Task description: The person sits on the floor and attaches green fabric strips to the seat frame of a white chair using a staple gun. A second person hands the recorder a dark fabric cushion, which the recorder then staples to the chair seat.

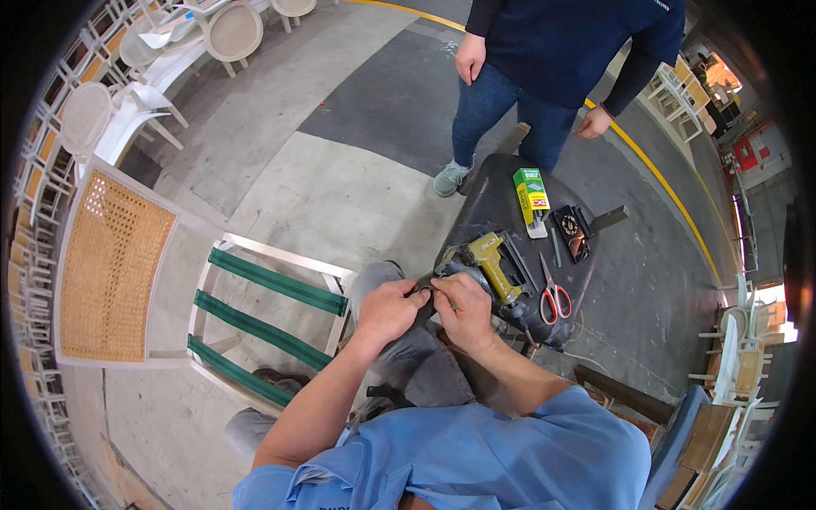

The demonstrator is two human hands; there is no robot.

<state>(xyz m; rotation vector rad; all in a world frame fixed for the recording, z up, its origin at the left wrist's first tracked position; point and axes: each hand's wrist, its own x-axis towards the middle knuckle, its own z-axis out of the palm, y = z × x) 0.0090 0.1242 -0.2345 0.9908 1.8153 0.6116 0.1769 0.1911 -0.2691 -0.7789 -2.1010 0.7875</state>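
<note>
both hands pinch a small dark piece beside the yellow staple gun on a black stool

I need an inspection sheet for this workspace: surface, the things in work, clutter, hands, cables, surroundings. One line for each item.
Surface: dark padded stool top, used as a bench.
Things in work: yellow staple gun lies on the stool; both hands pinch a small dark piece beside it, too small to identify.
Clutter: red-handled scissors, green and yellow box, small black tool.
Hands: left hand and right hand close together, fingers shut on the piece.
Cables: thin cord at the stool's right edge.
Surroundings: white chair frame with green webbing straps; standing person; stacked chairs.
</note>
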